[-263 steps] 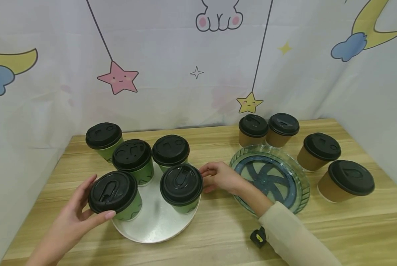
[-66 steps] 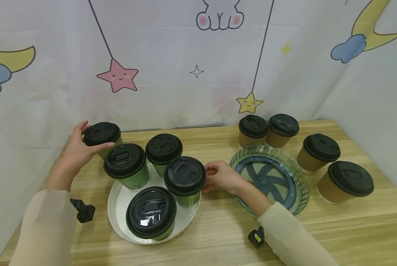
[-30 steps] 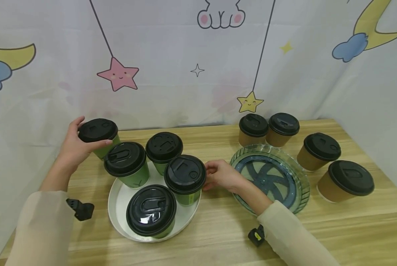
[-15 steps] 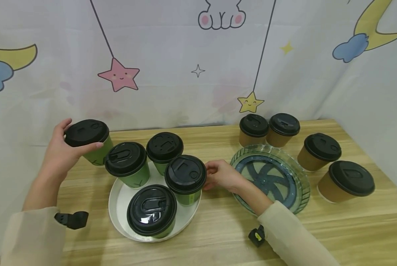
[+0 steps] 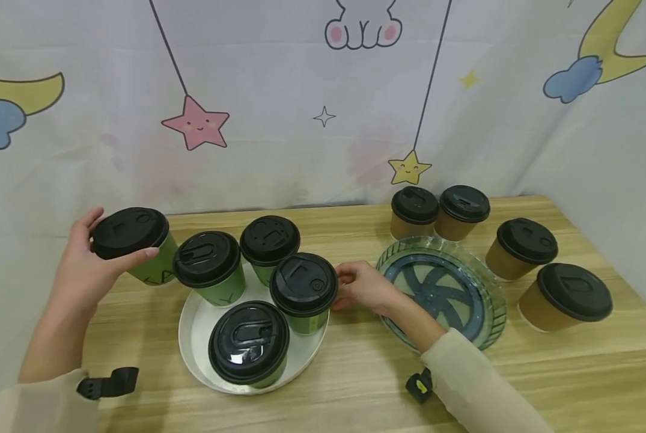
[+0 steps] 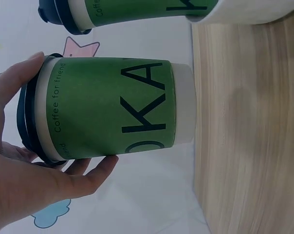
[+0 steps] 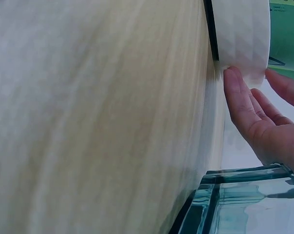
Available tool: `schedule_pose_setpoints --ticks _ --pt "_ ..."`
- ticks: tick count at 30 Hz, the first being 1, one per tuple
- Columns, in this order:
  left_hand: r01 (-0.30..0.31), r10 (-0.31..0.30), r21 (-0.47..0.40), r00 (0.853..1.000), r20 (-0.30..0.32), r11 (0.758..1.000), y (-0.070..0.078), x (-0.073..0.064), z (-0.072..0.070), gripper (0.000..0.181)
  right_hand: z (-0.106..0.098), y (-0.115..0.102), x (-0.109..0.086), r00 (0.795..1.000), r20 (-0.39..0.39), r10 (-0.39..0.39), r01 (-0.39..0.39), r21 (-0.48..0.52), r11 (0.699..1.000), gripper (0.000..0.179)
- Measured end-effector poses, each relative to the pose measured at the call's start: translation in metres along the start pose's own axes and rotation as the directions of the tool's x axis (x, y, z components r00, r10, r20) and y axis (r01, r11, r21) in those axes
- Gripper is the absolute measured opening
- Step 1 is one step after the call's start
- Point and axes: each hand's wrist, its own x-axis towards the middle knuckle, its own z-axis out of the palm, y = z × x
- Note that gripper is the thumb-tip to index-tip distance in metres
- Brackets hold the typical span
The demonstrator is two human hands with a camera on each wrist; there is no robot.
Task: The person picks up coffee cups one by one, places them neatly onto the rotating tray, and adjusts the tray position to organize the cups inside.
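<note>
My left hand [image 5: 87, 258] grips a green paper coffee cup [image 6: 108, 107] by its black lid, thumb on one side and fingers round the other. The cup tilts slightly in the head view, close over the table left of the white round tray [image 5: 190, 349]. Dark letters mark its side. Several more green cups with black lids stand on the tray, among them a front cup [image 5: 249, 343] and a right one [image 5: 303, 291]. My right hand [image 5: 363, 287] holds the tray's outer wall [image 7: 242, 39], fingertips at its lower edge and thumb near the rim.
A clear fluted dish [image 5: 494, 300] with a blue pattern lies right of the tray. Several brown cups with black lids, including a near one [image 5: 563, 297], stand behind and beside it. A white printed curtain [image 5: 279, 150] hangs behind the wooden table [image 5: 366, 385].
My left hand has taken the far-left green cup and moved it left and nearer. Since the oldest frame, a cup has come to stand at the tray's front. The right hand has stayed.
</note>
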Motion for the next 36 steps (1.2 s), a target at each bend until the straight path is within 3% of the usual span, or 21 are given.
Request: schedule_pose_setpoints --ticks 7,20,36 --pt "-0.028 0.028 0.008 1.0 0.01 1.0 -0.004 -0.011 0.0 0.098 0.001 0.0 0.0 1.0 -0.001 -0.009 0.009 -0.01 1.0 0.016" --pt "-0.001 0.0 0.018 1.0 0.004 1.0 -0.005 -0.035 -0.004 0.101 -0.001 0.003 0.001 1.0 0.002 -0.024 0.024 -0.026 0.999 0.017" --pt "-0.076 0.074 0.073 0.997 0.03 0.994 -0.009 -0.063 -0.01 0.097 0.0 0.002 0.001 1.0 -0.002 -0.02 0.019 -0.025 0.999 0.017"
